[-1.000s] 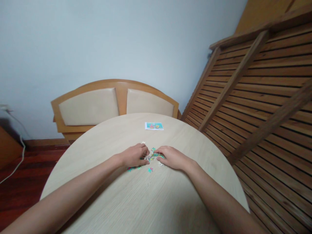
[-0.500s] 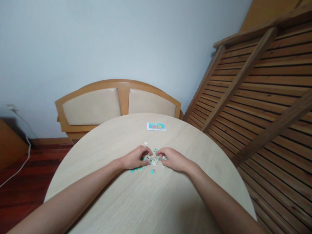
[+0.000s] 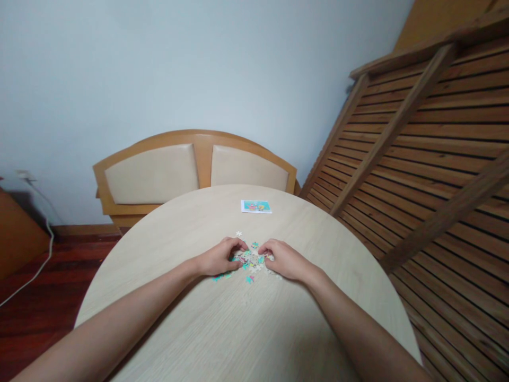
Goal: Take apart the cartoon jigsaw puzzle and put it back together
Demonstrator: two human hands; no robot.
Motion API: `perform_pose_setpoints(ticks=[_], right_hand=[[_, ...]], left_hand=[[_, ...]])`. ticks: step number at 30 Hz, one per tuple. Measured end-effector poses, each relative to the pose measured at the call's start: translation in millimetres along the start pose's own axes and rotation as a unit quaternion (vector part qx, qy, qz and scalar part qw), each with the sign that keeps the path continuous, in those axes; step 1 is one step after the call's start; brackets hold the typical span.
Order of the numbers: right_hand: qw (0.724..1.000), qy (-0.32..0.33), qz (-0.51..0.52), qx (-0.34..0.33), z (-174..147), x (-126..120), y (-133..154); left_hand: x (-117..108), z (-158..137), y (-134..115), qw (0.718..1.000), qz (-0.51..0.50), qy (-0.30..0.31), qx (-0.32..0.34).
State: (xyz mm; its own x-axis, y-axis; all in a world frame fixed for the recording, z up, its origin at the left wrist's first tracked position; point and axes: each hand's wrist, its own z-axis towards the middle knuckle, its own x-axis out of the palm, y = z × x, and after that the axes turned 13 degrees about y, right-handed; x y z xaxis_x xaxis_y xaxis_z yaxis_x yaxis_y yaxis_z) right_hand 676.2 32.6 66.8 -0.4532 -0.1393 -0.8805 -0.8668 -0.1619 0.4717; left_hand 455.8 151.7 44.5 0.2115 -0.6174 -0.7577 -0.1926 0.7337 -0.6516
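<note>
A small heap of jigsaw puzzle pieces, some teal and some white, lies on the round table. My left hand curves round the heap's left side, thumb and fingers apart. On the right side my right hand cups it in the same way, its thumb apart from its curled fingers. Both hands touch the outer pieces, and part of the heap is hidden by them. One white puzzle piece lies beyond the left hand, and a teal-and-pink puzzle piece lies on the near side.
A small card with a cartoon picture lies toward the table's far edge. Behind the table stands a padded wooden headboard against the wall. A slatted wooden frame leans at the right. A white cable hangs at the left.
The pieces between my hands have shifted, with more teal showing in the heap. My right hand's fingertips are slightly farther from the left hand. The camera view has moved a little.
</note>
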Motion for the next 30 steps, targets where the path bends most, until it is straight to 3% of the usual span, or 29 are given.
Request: perform_pose_setpoints(ticks=[8,15,23,30], right_hand=[[0.999,0.012,-0.007,-0.041,-3.8,-5.7,-3.8],[0.999,0.038,0.034,-0.007,-4.7,-12.4,-1.9],[1.000,-0.003,0.014,-0.006,-0.1,-5.3,-7.0],[0.999,0.022,-0.020,-0.045,14.9,-0.1,8.3]], left_hand=[[1.5,3.1,-4.2,1.000,0.027,-0.011,0.004],[4.5,9.5,-12.6,0.999,0.038,-0.012,0.011],[-1.7,8.4,-11.7,0.997,0.078,-0.020,-0.010],[-19.7,-9.2,-7.9,0.990,0.130,0.042,-0.019]])
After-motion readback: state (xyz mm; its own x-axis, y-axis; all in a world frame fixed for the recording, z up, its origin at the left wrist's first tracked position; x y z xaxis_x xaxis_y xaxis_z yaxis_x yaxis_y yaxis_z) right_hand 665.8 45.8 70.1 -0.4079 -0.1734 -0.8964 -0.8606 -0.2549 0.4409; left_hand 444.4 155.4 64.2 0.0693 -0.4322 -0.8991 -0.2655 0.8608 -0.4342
